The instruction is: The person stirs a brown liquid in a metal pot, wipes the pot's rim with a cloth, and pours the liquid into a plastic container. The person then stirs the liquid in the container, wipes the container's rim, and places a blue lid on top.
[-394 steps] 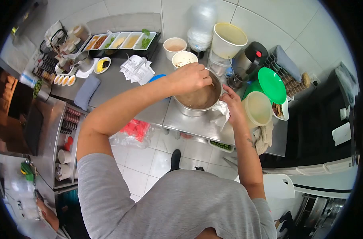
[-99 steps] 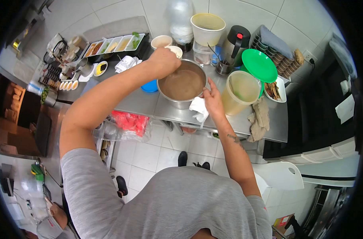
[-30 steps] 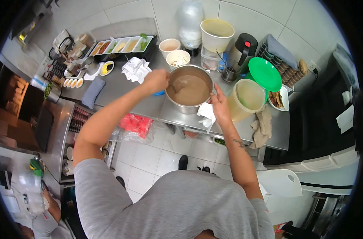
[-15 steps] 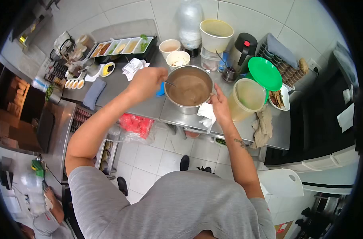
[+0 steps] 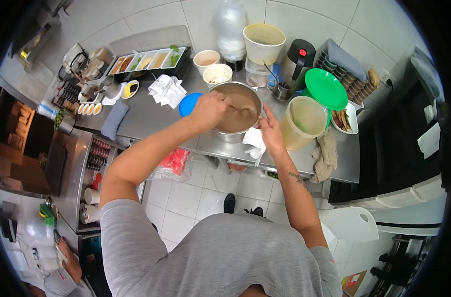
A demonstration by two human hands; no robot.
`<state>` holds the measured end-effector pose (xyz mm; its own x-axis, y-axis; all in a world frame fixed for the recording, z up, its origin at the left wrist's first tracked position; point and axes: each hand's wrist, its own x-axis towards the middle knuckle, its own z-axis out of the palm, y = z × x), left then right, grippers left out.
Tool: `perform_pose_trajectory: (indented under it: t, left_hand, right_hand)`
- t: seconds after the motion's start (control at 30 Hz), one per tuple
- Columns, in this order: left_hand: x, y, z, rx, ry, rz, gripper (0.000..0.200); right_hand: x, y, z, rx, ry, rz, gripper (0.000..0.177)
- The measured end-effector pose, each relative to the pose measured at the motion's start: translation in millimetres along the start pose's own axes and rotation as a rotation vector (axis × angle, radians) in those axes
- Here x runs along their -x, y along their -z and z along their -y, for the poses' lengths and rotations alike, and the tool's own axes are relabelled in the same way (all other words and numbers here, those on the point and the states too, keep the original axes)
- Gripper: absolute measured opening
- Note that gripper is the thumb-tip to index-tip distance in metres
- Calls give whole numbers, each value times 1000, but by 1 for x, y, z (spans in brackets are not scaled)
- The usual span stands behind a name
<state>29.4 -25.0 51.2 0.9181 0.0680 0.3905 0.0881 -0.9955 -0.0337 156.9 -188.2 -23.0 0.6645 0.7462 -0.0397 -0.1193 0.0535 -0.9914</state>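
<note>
Steel pot (image 5: 229,137) sits between the hands, left grip (image 5: 271,129) clamped on its rim, soft crumpled white cloth (image 5: 255,140) just beside, right grip (image 5: 213,108) pinched on what looks like a thin stirrer (image 5: 234,106). Stiff walls, sloshy brown liquid (image 5: 231,123), so probably heavy; I'd hold that rim.

Location type: commercial kitchen. Identification, 12 o'clock at top of view: steel worktop (image 5: 142,96); steel pot (image 5: 229,138) of brown liquid near 12; divided ingredient trays (image 5: 151,60) and printed slips (image 5: 167,90) toward 11; insulated jug (image 5: 299,54) at 1; second person (image 5: 69,267) at 8. Wall (image 5: 314,22) and floor (image 5: 183,200): tiled.
</note>
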Motion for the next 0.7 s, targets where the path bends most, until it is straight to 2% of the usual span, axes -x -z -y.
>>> perform_pose_trajectory:
  t: [0.07,0.17,0.27,0.37,0.47,0.57,0.7]
  left_hand:
    - [2,-4,12,-61,-15,-36,21]
    - [11,-3,18,-109,94,37,18]
    - [22,9,8,13,265,128,15]
    - [34,11,-2,155,271,56,9]
    - [37,20,-5,157,318,187,12]
    - [35,35,2,48,303,317,15]
    - [21,49,8,-62,324,303,16]
  right_hand:
    - [0,0,1,33,16,-4,50]
    - [4,-2,9,32,-3,-7,50]
    - [4,-4,9,4,-12,-13,49]
    - [3,-4,7,-15,-7,-10,50]
    - [4,-4,10,-3,-4,-11,50]
    - [4,-3,11,7,-7,0,51]
    - [3,-2,9,20,-7,-5,51]
